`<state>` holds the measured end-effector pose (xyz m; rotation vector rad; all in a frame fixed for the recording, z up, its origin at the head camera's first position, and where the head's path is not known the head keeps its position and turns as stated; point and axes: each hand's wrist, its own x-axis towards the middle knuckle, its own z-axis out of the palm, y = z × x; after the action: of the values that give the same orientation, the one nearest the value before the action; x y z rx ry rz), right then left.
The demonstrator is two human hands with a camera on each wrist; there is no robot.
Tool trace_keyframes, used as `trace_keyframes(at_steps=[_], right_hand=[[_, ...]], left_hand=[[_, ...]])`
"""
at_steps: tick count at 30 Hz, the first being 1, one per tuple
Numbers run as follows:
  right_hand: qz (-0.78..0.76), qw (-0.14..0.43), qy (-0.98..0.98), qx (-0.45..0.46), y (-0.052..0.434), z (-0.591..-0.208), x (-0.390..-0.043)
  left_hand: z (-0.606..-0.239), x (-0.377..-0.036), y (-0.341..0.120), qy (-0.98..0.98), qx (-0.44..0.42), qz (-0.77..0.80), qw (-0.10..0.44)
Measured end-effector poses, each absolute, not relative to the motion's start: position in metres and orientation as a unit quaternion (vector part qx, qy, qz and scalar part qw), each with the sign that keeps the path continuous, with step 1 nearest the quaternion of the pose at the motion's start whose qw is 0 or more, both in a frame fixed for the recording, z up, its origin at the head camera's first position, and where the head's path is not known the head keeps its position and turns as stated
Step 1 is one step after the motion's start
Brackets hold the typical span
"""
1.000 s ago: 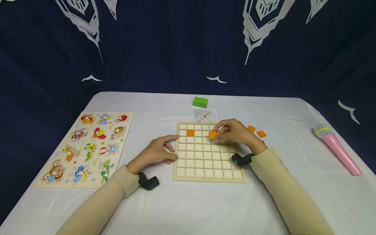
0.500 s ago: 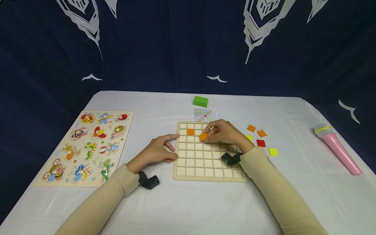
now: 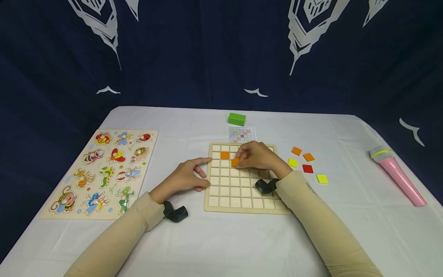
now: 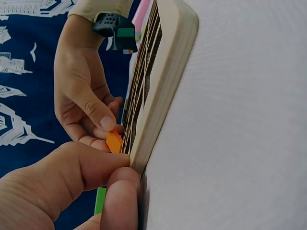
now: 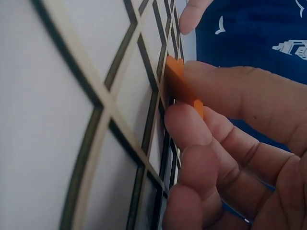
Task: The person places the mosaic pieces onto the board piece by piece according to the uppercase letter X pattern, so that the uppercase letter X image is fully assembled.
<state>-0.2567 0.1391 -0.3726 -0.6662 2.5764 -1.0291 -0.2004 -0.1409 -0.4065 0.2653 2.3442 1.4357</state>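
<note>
A wooden grid board with square cells lies flat on the table. One orange tile sits in a cell near its upper left. My right hand pinches another orange tile between thumb and fingers, tilted against the grid, one row lower and one column to the right. My left hand steadies the board's left edge, thumb and index finger spread along it. In the left wrist view, the left thumb and fingers press the board's pale side, close to the pinched tile.
Right of the board lie loose tiles: orange, yellow and red. Behind it are a printed grid card and a green block. An insect puzzle board lies left, a pink microphone far right.
My right hand has carried the orange tile leftward and slightly down across the board, slowing in the last half second. The loose tiles at right have come into view. My left hand stays put.
</note>
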Motion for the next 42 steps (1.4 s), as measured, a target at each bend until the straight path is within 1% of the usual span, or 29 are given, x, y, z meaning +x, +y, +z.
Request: trace_keyframes(at_steps=[26,31,38,42], right_hand=[[-0.327,0.161,0.902,-0.233,0.136,-0.373,-0.257],[-0.338,0.144,0.895,-0.253,0.146,-0.368,-0.254],[-0.359,0.098,0.88,-0.296,0.167,-0.367,-0.251],[-0.375,0.089,0.876,-0.291,0.18,-0.363,-0.247]], left_hand=[[-0.408,-0.202,-0.141,0.833,0.09,0.513,0.188],[-0.407,-0.201,-0.141,0.834,0.094,0.511,0.186],[-0.407,-0.201,-0.141,0.835,0.096,0.51,0.185],[-0.407,-0.201,-0.141,0.838,0.096,0.504,0.184]])
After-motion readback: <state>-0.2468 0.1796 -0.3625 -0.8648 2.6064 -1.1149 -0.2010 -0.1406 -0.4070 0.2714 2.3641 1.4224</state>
